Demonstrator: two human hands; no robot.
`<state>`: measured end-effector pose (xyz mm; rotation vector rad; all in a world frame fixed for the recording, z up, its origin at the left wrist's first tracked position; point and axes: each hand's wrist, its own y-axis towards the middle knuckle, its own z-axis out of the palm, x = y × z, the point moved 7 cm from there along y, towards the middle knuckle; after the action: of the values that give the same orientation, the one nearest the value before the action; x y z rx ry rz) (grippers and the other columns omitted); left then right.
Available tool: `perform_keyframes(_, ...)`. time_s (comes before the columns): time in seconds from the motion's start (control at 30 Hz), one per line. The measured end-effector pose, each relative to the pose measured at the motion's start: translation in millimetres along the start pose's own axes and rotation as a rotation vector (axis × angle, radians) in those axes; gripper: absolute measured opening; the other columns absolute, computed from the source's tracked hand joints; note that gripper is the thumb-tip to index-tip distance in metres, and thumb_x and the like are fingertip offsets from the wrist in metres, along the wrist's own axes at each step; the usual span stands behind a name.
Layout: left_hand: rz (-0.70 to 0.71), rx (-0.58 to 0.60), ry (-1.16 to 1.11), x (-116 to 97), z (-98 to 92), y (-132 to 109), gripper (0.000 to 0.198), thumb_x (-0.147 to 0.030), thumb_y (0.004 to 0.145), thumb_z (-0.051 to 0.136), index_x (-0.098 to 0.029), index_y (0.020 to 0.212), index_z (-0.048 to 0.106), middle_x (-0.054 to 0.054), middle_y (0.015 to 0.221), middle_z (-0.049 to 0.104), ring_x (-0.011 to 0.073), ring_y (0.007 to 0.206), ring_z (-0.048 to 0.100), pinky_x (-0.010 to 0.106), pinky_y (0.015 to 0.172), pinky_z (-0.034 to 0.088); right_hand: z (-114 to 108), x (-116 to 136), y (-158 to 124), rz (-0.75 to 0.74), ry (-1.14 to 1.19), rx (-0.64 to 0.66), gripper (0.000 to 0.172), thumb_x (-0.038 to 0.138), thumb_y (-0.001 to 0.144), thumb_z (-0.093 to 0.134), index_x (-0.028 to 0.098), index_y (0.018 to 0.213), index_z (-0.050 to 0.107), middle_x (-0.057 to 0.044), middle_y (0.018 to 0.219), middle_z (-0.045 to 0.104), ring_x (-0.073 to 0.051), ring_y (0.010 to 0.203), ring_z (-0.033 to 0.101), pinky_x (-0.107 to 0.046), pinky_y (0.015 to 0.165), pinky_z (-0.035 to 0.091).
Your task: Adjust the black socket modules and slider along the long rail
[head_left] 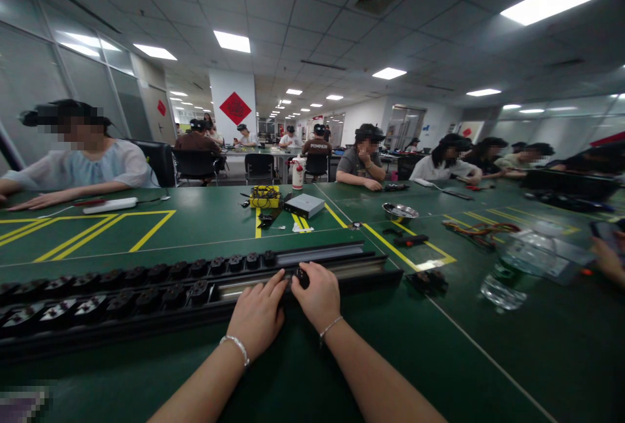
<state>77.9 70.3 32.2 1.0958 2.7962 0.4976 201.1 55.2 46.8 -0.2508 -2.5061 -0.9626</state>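
Observation:
Across the green table (390,358) lie two long black track rails, the nearer one (361,280) right under my hands. Black plug-like modules (146,300) line the left part of the near rail, and more modules (198,269) sit in the far rail (317,256). My right hand (319,289) pinches a small black module (301,277) at the near rail; whether it is seated in the channel I cannot tell. Just left of it, my left hand (256,312) rests with fingers stretched out over the rail's channel, holding nothing visible.
Beyond the rails are a grey box (304,205), a yellow item with black cable (264,196), a white bottle (297,172) and a metal bowl (400,211). At right stand a clear water bottle (517,267) and bundled wires (481,231). Other people sit around the table.

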Motion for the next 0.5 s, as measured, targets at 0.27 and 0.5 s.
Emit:
perform_keyframes(0.27, -0.006, 0.005, -0.004, 0.5, -0.2, -0.2, 0.05, -0.02, 0.075, 0.043, -0.025, 0.125, 0.042, 0.0, 0.139, 0.035, 0.0205, 0.098, 0.051, 0.037, 0.081, 0.037, -0.8, 1.0, -0.3, -0.003, 0.003, -0.012, 0.031, 0.03, 0.073, 0.051, 0.019, 0.099, 0.063, -0.006, 0.1, 0.065, -0.019, 0.101, 0.054, -0.032, 0.091, 0.035)
perform_keyframes(0.5, -0.014, 0.02, -0.008, 0.5, -0.1, 0.2, 0.049, -0.02, 0.075, 0.043, -0.026, 0.124, 0.042, 0.002, 0.139, 0.035, 0.0199, 0.098, 0.051, 0.035, 0.082, 0.036, -1.2, 1.4, -0.2, -0.003, -0.002, -0.01, 0.03, 0.03, 0.073, 0.052, 0.019, 0.099, 0.063, -0.007, 0.099, 0.065, -0.019, 0.1, 0.054, -0.032, 0.091, 0.035)
